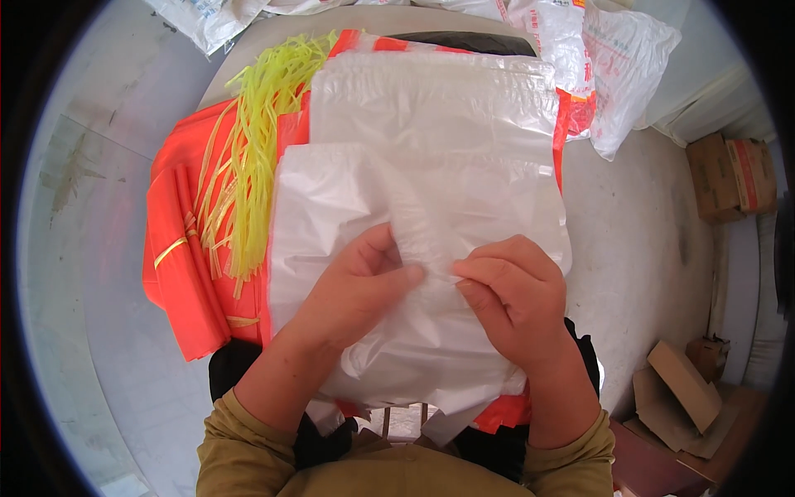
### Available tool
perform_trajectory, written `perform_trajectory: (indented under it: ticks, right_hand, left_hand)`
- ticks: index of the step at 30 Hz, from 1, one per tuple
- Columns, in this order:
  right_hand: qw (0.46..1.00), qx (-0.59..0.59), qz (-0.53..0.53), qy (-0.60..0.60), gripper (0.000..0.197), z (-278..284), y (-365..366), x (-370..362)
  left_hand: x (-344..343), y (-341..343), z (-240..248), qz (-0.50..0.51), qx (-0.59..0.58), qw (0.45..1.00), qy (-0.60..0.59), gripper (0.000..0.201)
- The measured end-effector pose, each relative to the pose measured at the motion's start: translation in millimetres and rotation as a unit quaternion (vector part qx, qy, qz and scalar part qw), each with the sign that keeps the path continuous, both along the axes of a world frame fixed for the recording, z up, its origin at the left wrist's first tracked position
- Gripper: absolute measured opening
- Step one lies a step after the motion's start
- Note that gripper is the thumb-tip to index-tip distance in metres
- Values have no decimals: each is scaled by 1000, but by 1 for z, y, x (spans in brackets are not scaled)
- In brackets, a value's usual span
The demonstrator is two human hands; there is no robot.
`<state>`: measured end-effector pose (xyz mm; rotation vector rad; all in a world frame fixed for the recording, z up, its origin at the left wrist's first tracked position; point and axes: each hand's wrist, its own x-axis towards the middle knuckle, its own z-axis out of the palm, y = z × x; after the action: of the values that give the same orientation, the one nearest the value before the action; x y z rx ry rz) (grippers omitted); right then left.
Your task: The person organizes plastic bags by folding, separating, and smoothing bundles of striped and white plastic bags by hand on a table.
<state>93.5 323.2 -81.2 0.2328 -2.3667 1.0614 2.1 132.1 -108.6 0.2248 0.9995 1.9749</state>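
A translucent white plastic bag (pixel 331 190) lies in front of me, over another white plastic bag (pixel 431 95) that shows farther back. My left hand (pixel 360 286) grips a gathered fold of the nearer bag, thumb on top, some fingertips hidden by the film. Close to its right, my right hand (pixel 520 298) pinches the same bag between thumb and forefinger. Red sheeting or bags (pixel 560 149) show around the white edges. At the left, a loose bunch of yellow-green plastic strips (pixel 258 157) hangs over red material, beside a red roll (pixel 186 265) bound with a yellow strip.
White printed sacks (pixel 625 70) lie at the back right, and another white sack (pixel 203 21) is at the back left. Cardboard boxes (pixel 716 178) stand against the right side. An opened carton (pixel 675 402) sits at the lower right.
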Motion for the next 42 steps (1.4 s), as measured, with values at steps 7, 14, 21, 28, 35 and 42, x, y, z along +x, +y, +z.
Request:
perform_trajectory:
  ticks: [7,14,21,28,35,42]
  right_hand:
    - [987,-119,-109,-4,16,0,19,3]
    - [990,108,-5,94,30,11,1,0]
    - [992,106,5,65,29,-5,4,-4]
    - [998,44,3,39,19,-4,5,-3]
    - [988,-122,-96,-2,15,-4,15,2]
    - [982,139,0,125,22,6,9,11]
  left_hand:
    - [0,0,0,7,3,1000,-23,48]
    - [0,1,0,7,-12,1000,-17,47]
    - [0,1,0,-4,-2,1000,4,44]
    - [0,1,1,3,-9,1000,3,43]
    - [1,1,3,5,-21,1000,1,45]
    - [1,2,0,7,-12,1000,-2,44]
